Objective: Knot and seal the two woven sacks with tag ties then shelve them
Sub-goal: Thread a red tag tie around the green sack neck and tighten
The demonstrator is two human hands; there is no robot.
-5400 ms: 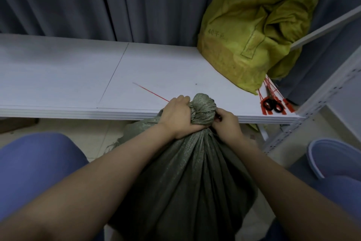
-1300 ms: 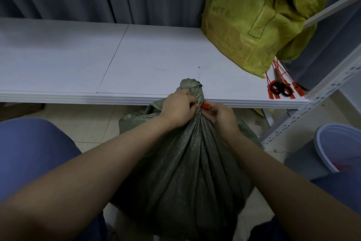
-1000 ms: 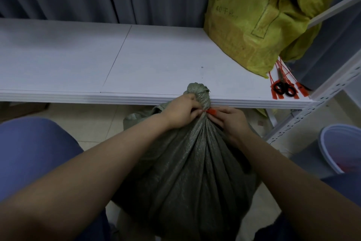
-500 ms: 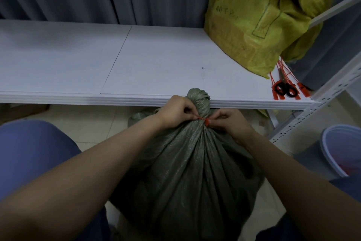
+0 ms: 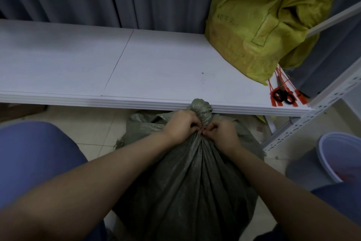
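Observation:
A dark green woven sack (image 5: 187, 182) stands on the floor between my knees, its neck gathered into a knot (image 5: 201, 109) just below the white shelf (image 5: 156, 68). My left hand (image 5: 181, 125) and my right hand (image 5: 221, 133) pinch together at the neck under the knot. A sliver of the red tag tie (image 5: 203, 128) shows between the fingertips; the rest is hidden. A yellow woven sack (image 5: 263, 16) slumps at the shelf's far right.
Spare red tag ties (image 5: 281, 88) and black-handled scissors (image 5: 284, 95) lie at the shelf's right front corner. A white perforated shelf post (image 5: 312, 111) rises on the right. A pale bucket (image 5: 340, 154) sits on the floor at right. Grey curtains hang behind.
The loose red tie on the shelf from the oldest frame now sits at the sack's neck. My hands have drawn closer together there, and less of the tie shows than half a second ago.

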